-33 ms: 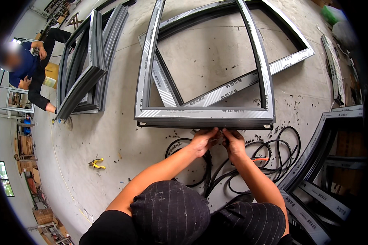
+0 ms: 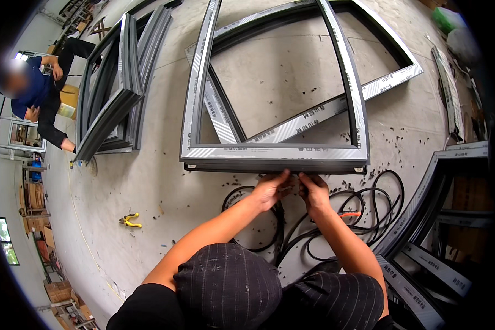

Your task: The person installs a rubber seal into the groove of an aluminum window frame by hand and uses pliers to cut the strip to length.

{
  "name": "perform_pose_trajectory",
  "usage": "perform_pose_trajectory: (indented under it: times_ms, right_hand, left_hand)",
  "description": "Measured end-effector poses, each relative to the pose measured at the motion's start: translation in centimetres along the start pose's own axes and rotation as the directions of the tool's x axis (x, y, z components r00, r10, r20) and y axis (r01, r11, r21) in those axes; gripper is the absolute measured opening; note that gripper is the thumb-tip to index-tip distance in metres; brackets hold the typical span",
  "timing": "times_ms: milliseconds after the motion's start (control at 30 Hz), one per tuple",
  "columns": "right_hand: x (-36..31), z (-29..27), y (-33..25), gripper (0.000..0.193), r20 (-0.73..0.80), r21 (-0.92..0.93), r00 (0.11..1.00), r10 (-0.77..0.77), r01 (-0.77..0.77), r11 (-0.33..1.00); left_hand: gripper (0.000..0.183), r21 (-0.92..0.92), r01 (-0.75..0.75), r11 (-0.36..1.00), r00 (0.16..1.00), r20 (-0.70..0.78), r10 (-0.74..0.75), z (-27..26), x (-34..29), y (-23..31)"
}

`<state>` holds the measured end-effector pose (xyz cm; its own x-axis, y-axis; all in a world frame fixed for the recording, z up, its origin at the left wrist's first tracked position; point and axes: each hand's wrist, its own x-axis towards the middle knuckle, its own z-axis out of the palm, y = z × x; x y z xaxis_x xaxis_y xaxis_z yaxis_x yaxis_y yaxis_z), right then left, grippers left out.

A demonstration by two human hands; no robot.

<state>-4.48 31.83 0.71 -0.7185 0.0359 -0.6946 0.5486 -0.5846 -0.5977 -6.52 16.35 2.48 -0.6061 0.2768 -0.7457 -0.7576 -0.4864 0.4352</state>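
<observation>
A rectangular window frame (image 2: 269,154), dark with a silver printed film, lies in front of me, its near edge toward my body. Just under that edge, my left hand (image 2: 270,191) has its fingers curled, the thumb tip touching the frame's dark lower side. Close to its right, my right hand (image 2: 314,193) pinches thumb and forefinger at the same edge. Whatever lies between the fingertips is too small and dark to make out. Beneath and around both hands, a long black rubber strip (image 2: 375,190) lies in loose loops on the floor.
A second frame (image 2: 313,120) lies askew beneath the first. Yellow-handled pliers (image 2: 131,220) rest on the floor at left. More frames stand at far left (image 2: 113,118) and lower right (image 2: 412,280). A co-worker (image 2: 36,93) sits beyond the left frames. Black scraps litter the concrete.
My left hand has shifted slightly left, widening the gap between the two thumbs. The right hand and the frames look unmoved.
</observation>
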Motion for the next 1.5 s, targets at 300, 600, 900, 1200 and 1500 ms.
perform_pose_trajectory:
  times_ms: [300,600,900,1200,1500]
  right_hand:
    - [0.2,1.7,0.2,0.020,0.054,0.004,0.998,0.042,-0.042,0.999]
    - [0.4,2.3,0.5,0.019,0.046,-0.014,0.999,0.018,-0.017,1.000]
    - [0.3,2.4,0.6,0.014,0.035,-0.041,0.999,-0.003,0.004,0.999]
    - [1.5,1.0,1.3,0.018,0.043,-0.075,0.999,-0.006,0.009,0.997]
    - [0.5,1.1,0.5,0.016,0.049,-0.199,0.995,-0.087,0.095,0.975]
  left_hand:
    - [0.029,0.092,-0.072,0.993,0.986,-0.144,0.085,-2.7,0.2,0.6]
    - [0.024,0.048,-0.159,0.986,0.910,-0.380,0.165,-10.9,-1.9,3.9]
    - [0.017,0.070,-0.284,0.956,0.788,-0.551,0.275,-20.2,-7.1,10.9]
    - [0.048,0.385,-0.275,0.881,0.788,-0.435,0.435,-18.7,-9.0,13.1]
    - [0.035,0.291,-0.264,0.920,0.793,-0.478,0.379,-22.4,-7.3,13.2]
